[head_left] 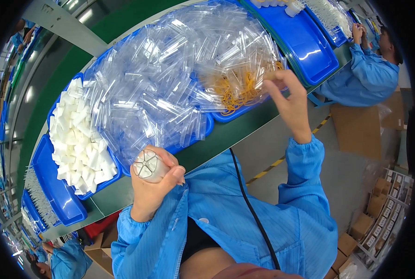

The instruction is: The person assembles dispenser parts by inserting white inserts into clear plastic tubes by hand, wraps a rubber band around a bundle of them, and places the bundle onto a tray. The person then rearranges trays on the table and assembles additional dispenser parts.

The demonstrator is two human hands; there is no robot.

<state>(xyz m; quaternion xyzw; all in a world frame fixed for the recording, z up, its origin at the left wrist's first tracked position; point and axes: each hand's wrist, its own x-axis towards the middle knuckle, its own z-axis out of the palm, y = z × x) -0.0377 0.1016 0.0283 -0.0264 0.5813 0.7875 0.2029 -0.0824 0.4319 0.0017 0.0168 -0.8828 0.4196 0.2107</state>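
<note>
My left hand [147, 197] is closed around a round bundle [147, 165] of several white wedge-shaped pieces, their ends fitted together like slices, with thin clear walls between them. It holds the bundle upright in front of my chest. My right hand [291, 100] is raised at the right end of the bins, thumb and forefinger drawn together. Whatever lies between its fingertips is too small to make out. Just left of it, orange-yellow rubber bands [240, 93] lie in a blue tray, partly under clear plastic sleeves [147, 69].
White wedge pieces [79, 139] fill a blue bin at the left. More blue trays [309, 51] stand along the green bench [244, 132] on both sides. One person [370, 76] in blue works at the far right, another [70, 260] at the lower left. Cartons [379, 186] are stacked at the lower right.
</note>
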